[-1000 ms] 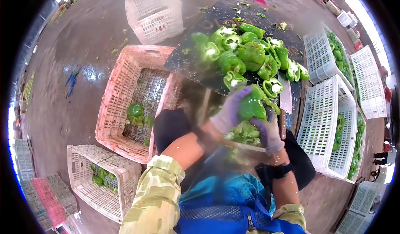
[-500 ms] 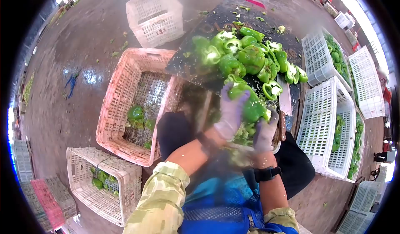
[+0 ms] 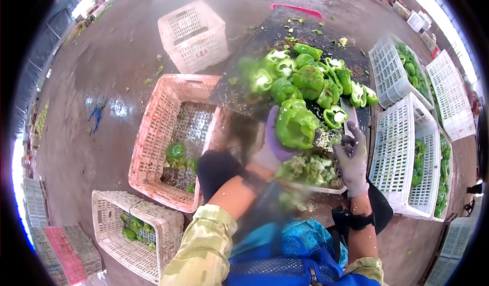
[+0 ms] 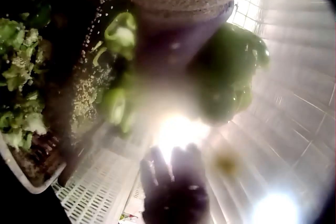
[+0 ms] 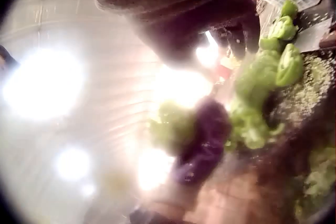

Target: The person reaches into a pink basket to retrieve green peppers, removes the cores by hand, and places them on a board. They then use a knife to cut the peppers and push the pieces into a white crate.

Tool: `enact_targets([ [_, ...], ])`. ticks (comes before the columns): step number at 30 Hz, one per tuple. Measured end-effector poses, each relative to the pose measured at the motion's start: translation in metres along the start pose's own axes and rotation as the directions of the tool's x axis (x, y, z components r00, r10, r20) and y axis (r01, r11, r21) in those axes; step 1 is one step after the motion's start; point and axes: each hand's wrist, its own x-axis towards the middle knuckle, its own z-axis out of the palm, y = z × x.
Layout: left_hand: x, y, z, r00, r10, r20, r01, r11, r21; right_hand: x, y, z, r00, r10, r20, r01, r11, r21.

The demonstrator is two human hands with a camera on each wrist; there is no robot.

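In the head view, the gloved left hand (image 3: 275,143) holds a large green pepper (image 3: 297,124) above the near edge of the dark board (image 3: 239,89). To its right, the gloved right hand (image 3: 354,163) has parted, partly bent fingers with nothing seen in them, beside a knife blade (image 3: 351,115) lying on the board; its handle is hidden. Halved peppers (image 3: 335,116) and other peppers cover the board's middle. In the right wrist view, the left hand (image 5: 205,142) is against the blurred pepper (image 5: 170,129). Glare hides much of both wrist views.
Below the board is a tray (image 3: 333,189) of pepper scraps and seeds. A pink crate (image 3: 140,148) with a few peppers stands left, a white crate (image 3: 196,46) behind it and another (image 3: 125,242) nearer. White crates (image 3: 392,153) of peppers line the right.
The right hand has come off the pepper and moved right, towards the knife. The left hand keeps hold of the pepper, which is turned more upright. The whole view has shifted slightly.
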Motion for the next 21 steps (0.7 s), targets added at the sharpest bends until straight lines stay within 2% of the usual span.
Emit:
enact_targets([
  [1, 0.002, -0.002, -0.002, 1.0, -0.02, 0.015, 0.02, 1.0, -0.008, 0.001, -0.025, 0.003, 0.989, 0.134, 0.065, -0.148, 0.928, 0.343],
  [4, -0.001, -0.011, 0.017, 0.997, -0.036, -0.073, 0.051, 0.977, 0.208, 0.015, -0.044, 0.003, 0.934, 0.183, 0.306, -0.301, 0.864, 0.402],
  [5, -0.002, -0.012, 0.023, 0.993, -0.109, -0.051, 0.119, 0.961, 0.25, 0.017, -0.039, 0.004, 0.928, 0.147, 0.341, -0.221, 0.957, 0.19],
  [6, -0.002, -0.013, 0.02, 0.99, -0.087, -0.109, 0.119, 0.935, 0.335, 0.021, -0.027, 0.011, 0.936, -0.031, 0.351, -0.002, 0.996, 0.094],
  [8, -0.003, -0.017, 0.008, 0.976, -0.024, -0.217, 0.13, 0.862, 0.491, 0.022, -0.021, 0.02, 0.922, 0.009, 0.386, -0.017, 1.0, 0.016],
  [9, -0.006, -0.016, 0.014, 0.97, -0.11, -0.216, 0.204, 0.852, 0.482, 0.021, -0.008, 0.024, 0.947, -0.044, 0.319, 0.129, 0.96, -0.25],
  [10, -0.006, -0.019, 0.011, 0.968, -0.114, -0.226, 0.221, 0.813, 0.538, 0.021, 0.002, 0.028, 0.955, 0.061, 0.29, -0.065, 0.998, 0.006],
  [11, -0.007, -0.02, 0.006, 0.965, -0.113, -0.235, 0.235, 0.769, 0.594, 0.024, 0.011, 0.032, 0.943, 0.165, 0.288, -0.244, 0.932, 0.267],
  [12, -0.007, -0.02, 0.002, 0.963, -0.111, -0.244, 0.248, 0.72, 0.648, 0.025, 0.018, 0.035, 0.913, 0.262, 0.314, -0.394, 0.768, 0.504],
  [13, -0.006, -0.018, -0.001, 0.949, -0.124, -0.289, 0.282, 0.741, 0.609, 0.02, 0.028, 0.034, 0.951, -0.078, 0.298, 0.084, 0.996, -0.006],
  [14, -0.007, -0.016, 0.002, 0.942, -0.105, -0.32, 0.285, 0.755, 0.591, 0.019, 0.026, 0.029, 0.934, 0.009, 0.356, -0.058, 0.99, 0.128],
  [16, -0.006, -0.009, 0.014, 0.926, -0.065, -0.372, 0.28, 0.779, 0.561, 0.022, 0.016, 0.019, 0.861, 0.135, 0.491, -0.338, 0.872, 0.353],
  [17, -0.004, -0.006, 0.011, 0.92, -0.077, -0.385, 0.28, 0.817, 0.505, 0.021, 0.021, 0.018, 0.885, 0.113, 0.453, -0.355, 0.794, 0.495],
  [18, -0.005, -0.005, 0.009, 0.924, -0.088, -0.373, 0.267, 0.847, 0.461, 0.019, 0.019, 0.011, 0.859, 0.204, 0.469, -0.463, 0.7, 0.544],
  [20, -0.006, -0.005, 0.008, 0.931, -0.105, -0.348, 0.24, 0.897, 0.371, 0.018, 0.027, 0.007, 0.858, 0.153, 0.491, -0.464, 0.64, 0.613],
  [21, -0.009, -0.008, -0.005, 0.944, -0.092, -0.318, 0.215, 0.901, 0.378, 0.017, 0.028, 0.006, 0.863, 0.158, 0.48, -0.449, 0.676, 0.584],
])
